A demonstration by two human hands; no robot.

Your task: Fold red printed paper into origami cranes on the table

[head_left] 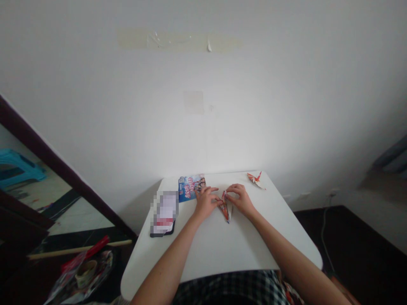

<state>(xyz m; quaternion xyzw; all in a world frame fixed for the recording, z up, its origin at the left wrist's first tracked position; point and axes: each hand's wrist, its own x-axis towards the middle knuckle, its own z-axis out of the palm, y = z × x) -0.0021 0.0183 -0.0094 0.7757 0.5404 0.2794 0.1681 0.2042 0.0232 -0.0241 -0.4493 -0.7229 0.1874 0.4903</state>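
A small folded paper piece [225, 212], printed orange and white, stands near the middle of the white table [210, 250], its pointed end toward me. My right hand [241, 199] pinches its upper part between thumb and fingers. On its left side, my left hand [206, 202] grips the edge with thumb and finger close to the paper, while other fingers stretch out over a blue printed booklet [186, 190]. Another folded paper figure [255, 179], orange and white with pointed tips, lies at the back right of the table.
A phone [163, 214], its screen blurred out, lies on the table's left side. The wall [210, 140] borders the table's far edge. On the floor at left is a plastic bag [63, 279] with a tape roll [86, 271]. A mirror [63, 195] leans at left.
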